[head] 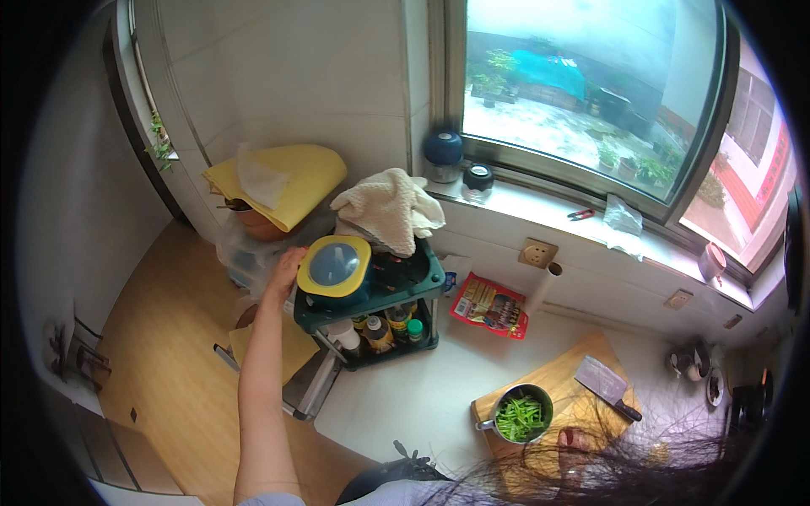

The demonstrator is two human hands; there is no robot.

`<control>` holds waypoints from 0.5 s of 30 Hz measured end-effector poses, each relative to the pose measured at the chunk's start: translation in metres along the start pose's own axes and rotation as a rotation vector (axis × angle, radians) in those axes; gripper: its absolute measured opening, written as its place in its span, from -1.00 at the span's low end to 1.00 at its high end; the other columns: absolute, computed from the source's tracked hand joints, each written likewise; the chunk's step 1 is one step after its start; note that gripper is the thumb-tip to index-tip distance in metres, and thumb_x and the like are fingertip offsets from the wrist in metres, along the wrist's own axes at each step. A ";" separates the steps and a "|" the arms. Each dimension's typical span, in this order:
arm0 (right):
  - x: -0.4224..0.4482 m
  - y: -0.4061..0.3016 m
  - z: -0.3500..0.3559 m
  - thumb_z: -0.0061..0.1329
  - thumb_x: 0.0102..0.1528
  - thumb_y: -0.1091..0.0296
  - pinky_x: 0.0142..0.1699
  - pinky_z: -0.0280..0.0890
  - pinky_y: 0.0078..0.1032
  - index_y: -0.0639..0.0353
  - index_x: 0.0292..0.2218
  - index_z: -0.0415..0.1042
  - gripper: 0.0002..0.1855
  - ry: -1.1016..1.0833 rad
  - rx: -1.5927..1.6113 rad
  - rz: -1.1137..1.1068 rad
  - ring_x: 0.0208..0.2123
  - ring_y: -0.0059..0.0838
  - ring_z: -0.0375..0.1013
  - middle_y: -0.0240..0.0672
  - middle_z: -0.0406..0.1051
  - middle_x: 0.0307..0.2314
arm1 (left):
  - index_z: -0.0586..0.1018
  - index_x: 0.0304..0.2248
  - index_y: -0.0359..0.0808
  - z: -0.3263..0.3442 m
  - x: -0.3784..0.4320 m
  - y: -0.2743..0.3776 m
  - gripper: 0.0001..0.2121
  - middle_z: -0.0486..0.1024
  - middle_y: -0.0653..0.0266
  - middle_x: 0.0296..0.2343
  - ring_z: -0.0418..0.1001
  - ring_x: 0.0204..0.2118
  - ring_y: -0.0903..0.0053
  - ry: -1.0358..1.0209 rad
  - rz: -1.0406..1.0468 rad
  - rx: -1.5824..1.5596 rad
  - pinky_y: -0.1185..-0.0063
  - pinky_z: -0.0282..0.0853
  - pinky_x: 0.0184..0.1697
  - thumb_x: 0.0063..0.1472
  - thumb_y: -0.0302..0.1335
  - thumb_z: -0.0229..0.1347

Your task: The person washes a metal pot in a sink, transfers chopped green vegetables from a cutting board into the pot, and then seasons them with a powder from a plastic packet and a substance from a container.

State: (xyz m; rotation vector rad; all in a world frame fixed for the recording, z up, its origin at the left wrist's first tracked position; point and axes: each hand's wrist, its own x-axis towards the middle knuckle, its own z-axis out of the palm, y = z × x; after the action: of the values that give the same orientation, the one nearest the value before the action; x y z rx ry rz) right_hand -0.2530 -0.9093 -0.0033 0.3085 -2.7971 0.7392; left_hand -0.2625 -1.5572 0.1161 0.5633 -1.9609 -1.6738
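Observation:
My left hand (288, 271) reaches out to a dark container (333, 297) with a yellow-rimmed lid (334, 266) and grips its left edge. The container sits on the top tier of a dark green plastic rack (405, 288). My right hand (574, 439) is low in the view over the near part of a wooden cutting board (595, 354), largely hidden by strands of hair; its fingers do not show clearly. Close to it stands a metal pot (552, 414) of cut green vegetables (520, 419). A cleaver (601, 379) lies on the board.
A cream towel (389, 212) drapes over the rack's back; bottles (378, 334) stand on its lower tier. A red food packet (490, 307) and a cardboard tube (544, 288) are by the wall. Yellow paper (304, 177) covers a brown pot (259, 224). Jars (478, 180) line the windowsill.

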 end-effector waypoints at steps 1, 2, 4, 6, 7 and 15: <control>0.003 -0.003 0.005 -0.11 -0.20 0.53 -0.51 0.20 -0.45 0.28 -0.60 0.30 -0.96 0.002 0.018 -0.015 -0.64 -0.27 0.29 -0.19 0.29 -0.67 | 0.39 -0.40 -0.28 0.000 0.002 0.001 -0.78 0.34 0.42 -0.49 0.27 -0.40 0.71 -0.049 0.005 -0.056 0.76 0.15 -0.33 0.08 -0.31 -0.15; 0.007 -0.006 0.010 -0.11 -0.20 0.54 -0.51 0.20 -0.46 0.29 -0.59 0.30 -0.96 0.001 0.037 -0.033 -0.64 -0.28 0.29 -0.19 0.29 -0.67 | 0.38 -0.41 -0.28 -0.001 0.003 0.001 -0.79 0.33 0.42 -0.49 0.26 -0.40 0.72 -0.098 0.010 -0.112 0.76 0.15 -0.33 0.08 -0.32 -0.15; 0.015 -0.021 0.016 -0.11 -0.21 0.56 -0.52 0.20 -0.48 0.29 -0.59 0.30 -0.96 -0.014 0.156 -0.019 -0.65 -0.30 0.29 -0.19 0.28 -0.67 | 0.37 -0.44 -0.27 -0.006 0.006 0.002 -0.80 0.32 0.44 -0.51 0.25 -0.43 0.74 -0.200 0.056 -0.246 0.76 0.17 -0.36 0.07 -0.31 -0.14; 0.019 -0.036 0.017 -0.11 -0.21 0.57 -0.53 0.20 -0.50 0.29 -0.60 0.30 -0.97 -0.014 0.223 -0.012 -0.65 -0.32 0.28 -0.20 0.28 -0.68 | 0.37 -0.45 -0.26 -0.004 0.001 0.016 -0.80 0.31 0.45 -0.52 0.24 -0.47 0.76 -0.127 0.070 -0.281 0.77 0.16 -0.41 0.07 -0.30 -0.14; 0.021 -0.046 0.013 -0.11 -0.21 0.57 -0.54 0.20 -0.51 0.29 -0.60 0.30 -0.97 -0.003 0.192 -0.038 -0.66 -0.33 0.29 -0.21 0.28 -0.68 | 0.37 -0.46 -0.26 -0.001 -0.004 0.029 -0.80 0.31 0.45 -0.52 0.24 -0.48 0.76 -0.090 0.075 -0.298 0.77 0.16 -0.43 0.07 -0.30 -0.13; 0.047 -0.089 0.007 -0.09 -0.17 0.52 -0.56 0.21 -0.58 0.30 -0.58 0.32 -0.95 0.022 0.280 -0.026 -0.68 -0.43 0.31 -0.23 0.29 -0.70 | 0.33 -0.58 -0.26 -0.009 -0.077 0.103 -0.73 0.28 0.48 -0.64 0.21 -0.58 0.76 0.107 0.171 -0.167 0.76 0.12 -0.50 0.07 -0.24 -0.24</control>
State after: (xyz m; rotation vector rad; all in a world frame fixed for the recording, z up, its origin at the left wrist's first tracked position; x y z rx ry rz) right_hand -0.2760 -0.9954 0.0449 0.3812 -2.6615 1.1219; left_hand -0.1949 -1.5017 0.2107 0.4027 -1.7235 -1.6455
